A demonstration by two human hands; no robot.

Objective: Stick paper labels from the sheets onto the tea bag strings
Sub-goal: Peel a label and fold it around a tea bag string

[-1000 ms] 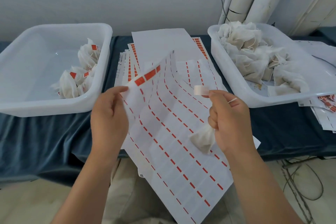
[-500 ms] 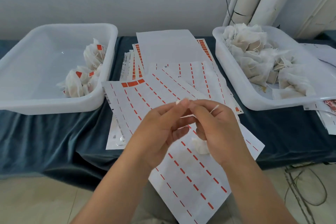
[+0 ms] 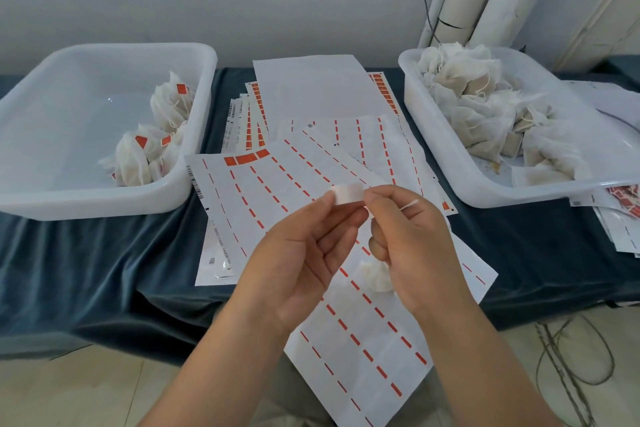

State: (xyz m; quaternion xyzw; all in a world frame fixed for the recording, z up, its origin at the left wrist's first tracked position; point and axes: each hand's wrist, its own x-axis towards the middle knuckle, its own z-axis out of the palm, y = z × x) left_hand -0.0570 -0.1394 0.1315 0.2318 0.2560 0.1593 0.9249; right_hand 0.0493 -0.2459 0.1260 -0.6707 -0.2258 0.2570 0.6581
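Pinching a white label from both ends: left hand takes its left edge between thumb and index finger, other fingers loosely spread; right hand has its fingers curled, pinching the right edge. String end pokes up over the right hand; tea bag hangs under it, partly hidden. All held above the label sheets on the blue-draped surface. Left tub holds tagged bags, right tub untagged bags.

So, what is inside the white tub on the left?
A small pile of tea bags with orange labels lies against the right wall of the tub. The bags overlap and the near rim covers the pile's foot, so any bags underneath cannot be seen.
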